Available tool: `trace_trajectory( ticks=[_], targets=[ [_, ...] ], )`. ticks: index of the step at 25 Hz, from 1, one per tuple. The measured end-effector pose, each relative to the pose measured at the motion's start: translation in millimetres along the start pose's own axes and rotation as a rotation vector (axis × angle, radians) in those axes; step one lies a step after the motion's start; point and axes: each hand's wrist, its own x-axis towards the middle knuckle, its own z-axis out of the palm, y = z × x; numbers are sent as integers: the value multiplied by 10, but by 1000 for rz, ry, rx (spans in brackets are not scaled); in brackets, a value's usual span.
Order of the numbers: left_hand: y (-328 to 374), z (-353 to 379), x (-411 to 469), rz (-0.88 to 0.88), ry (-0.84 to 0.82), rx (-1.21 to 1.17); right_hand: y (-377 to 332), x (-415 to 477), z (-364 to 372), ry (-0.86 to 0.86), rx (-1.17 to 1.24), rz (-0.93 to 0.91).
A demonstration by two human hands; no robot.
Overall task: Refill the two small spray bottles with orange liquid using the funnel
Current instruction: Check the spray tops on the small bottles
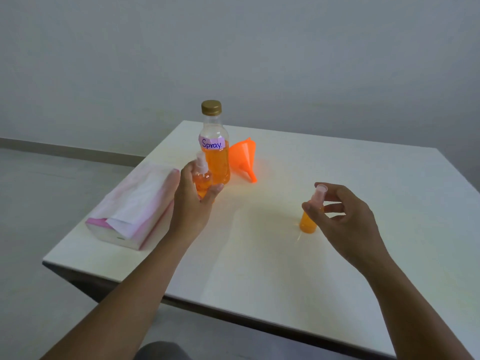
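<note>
A tall clear bottle [215, 152] with a gold cap and a "Spray" label holds orange liquid at the back of the white table [259, 255]. An orange funnel [245, 158] lies on its side just right of it. My left hand [192, 198] grips one small spray bottle [202, 178] of orange liquid, its pump head on, in front of the tall bottle. The second small spray bottle [309, 219] stands on the table at the right. My right hand [342, 216] has thumb and fingers around its clear cap and neck.
A pink and white tissue pack [135, 203] lies at the table's left edge, close to my left hand. Grey floor and a wall surround the table. The table's near edge runs diagonally below my forearms.
</note>
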Motion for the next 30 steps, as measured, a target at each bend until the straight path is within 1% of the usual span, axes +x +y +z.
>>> trace_trajectory(
  ticks=[1,4,5,6,7,9,10,11,12,14,16,20,22,28,30],
  targets=[
    [41,4,-75,13,44,28,5,4,6,21,-15,-6],
    [296,99,-458,84,297,118,21,7,-11,61,-30,-22],
    [423,147,-597,121,308,85,18,2,-35,62,-31,-25],
    [538,212,-712,172,237,39,11,-5,-67,65,-33,-26],
    [647,298,-807,209,97,-3,2,-20,-106,69,-29,-28],
    [792,529,-940,198,-264,-24,-21,-63,-193,82,-15,-39],
    [836,648,-977,179,-398,-9,-29,-93,-227,90,-6,-47],
    [881,770,-999,169,-488,-1,-28,-124,-279,106,9,-51],
    [921,873,-1006,168,-544,-11,-20,-146,-330,126,32,-50],
    [988,1029,-1002,184,-599,-76,17,-172,-448,162,93,-32],
    [1009,1142,-995,227,-615,-120,67,-184,-568,170,142,3],
    [1025,1297,-1004,301,-637,-75,151,-148,-764,160,84,72],
    [1017,1356,-997,326,-641,-74,162,-116,-820,144,56,75],
    [1022,1375,-980,310,-669,-60,190,-84,-875,99,130,117],
    [1014,1346,-964,298,-687,-55,169,-90,-899,86,171,106]
  ],
)
